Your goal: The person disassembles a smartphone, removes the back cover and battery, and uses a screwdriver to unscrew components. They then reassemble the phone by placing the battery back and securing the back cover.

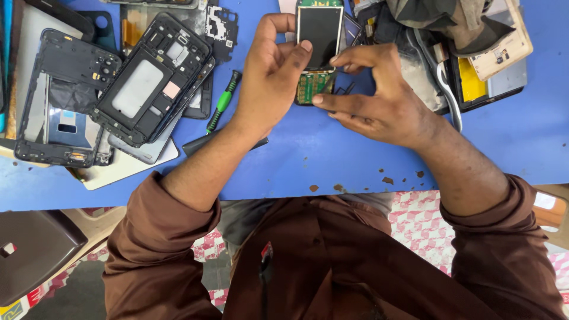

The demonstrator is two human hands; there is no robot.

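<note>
Near the blue table's (332,160) far edge, the left hand (269,77) grips a bare phone board (319,35) while right hand (379,98) fingertips pinch its lower end; prying hard could crack the screen.

We have one view only, from a camera worn on the head, looking almost straight down over our own chest and sleeves onto the blue bench (332,160). It sits close: the bench's near edge crosses the middle of the picture, its far edge is out of view, and the hands work near the top centre.
</note>
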